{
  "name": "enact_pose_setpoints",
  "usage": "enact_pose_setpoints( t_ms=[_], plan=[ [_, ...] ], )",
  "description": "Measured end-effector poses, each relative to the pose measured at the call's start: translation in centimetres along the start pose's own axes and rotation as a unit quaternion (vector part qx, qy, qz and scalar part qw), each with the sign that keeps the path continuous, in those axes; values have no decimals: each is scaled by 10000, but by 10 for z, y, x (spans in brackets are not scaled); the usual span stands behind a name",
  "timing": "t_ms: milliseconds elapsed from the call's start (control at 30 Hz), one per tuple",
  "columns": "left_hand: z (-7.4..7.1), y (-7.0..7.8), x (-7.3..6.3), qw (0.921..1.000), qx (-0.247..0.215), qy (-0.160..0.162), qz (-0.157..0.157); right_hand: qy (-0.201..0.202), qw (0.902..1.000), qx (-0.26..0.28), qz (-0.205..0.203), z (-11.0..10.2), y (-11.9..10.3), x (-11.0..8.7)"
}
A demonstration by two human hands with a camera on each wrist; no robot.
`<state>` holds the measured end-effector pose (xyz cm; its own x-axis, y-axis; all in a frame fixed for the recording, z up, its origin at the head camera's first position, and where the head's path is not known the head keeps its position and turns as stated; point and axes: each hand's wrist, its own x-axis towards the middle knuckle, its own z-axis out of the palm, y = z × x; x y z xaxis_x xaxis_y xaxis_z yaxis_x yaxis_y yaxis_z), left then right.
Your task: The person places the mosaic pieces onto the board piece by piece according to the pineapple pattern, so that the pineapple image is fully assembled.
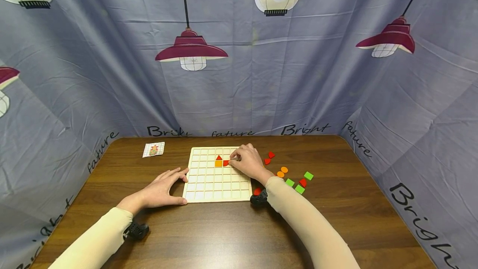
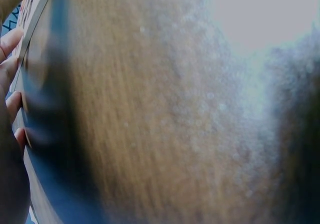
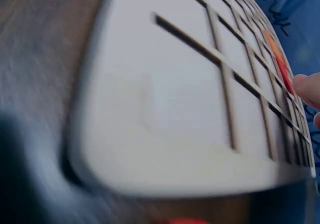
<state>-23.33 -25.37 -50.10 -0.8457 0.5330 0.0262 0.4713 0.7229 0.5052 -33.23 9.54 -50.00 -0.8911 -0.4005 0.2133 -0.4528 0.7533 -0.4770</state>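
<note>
A pale gridded board (image 1: 209,184) lies on the wooden table. Near its upper middle sit an orange square (image 1: 218,163) and, just above it, a red triangle (image 1: 218,157). Beside the square, on its right, is a small red piece (image 1: 225,163). My right hand (image 1: 248,162) reaches over the board with bent fingers and holds this red piece at its right side; in the right wrist view a fingertip (image 3: 301,84) meets its end. My left hand (image 1: 160,190) rests at the board's left edge, thumb and fingers spread, fingertips against the rim.
Right of the board lie loose pieces: red ones (image 1: 271,155), orange rounds (image 1: 284,169) and several green squares (image 1: 308,175). One red piece (image 1: 257,191) is close to the board's right edge. A card with a pineapple-like picture (image 1: 153,149) lies at the back left. A patterned curtain (image 1: 239,94) hangs behind.
</note>
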Motion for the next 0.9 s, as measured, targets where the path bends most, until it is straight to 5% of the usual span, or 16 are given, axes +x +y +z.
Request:
enact_pose_setpoints(
  t_ms=[600, 900],
  plan=[
    [0, -1, -1, 10000, 80, 30, 26, 355, 9963, -243, 745, -72, 90, -32],
    [0, 0, -1, 9999, 89, 38, 79, 396, 9931, -396, 1027, -82, 111, -47]
  ],
)
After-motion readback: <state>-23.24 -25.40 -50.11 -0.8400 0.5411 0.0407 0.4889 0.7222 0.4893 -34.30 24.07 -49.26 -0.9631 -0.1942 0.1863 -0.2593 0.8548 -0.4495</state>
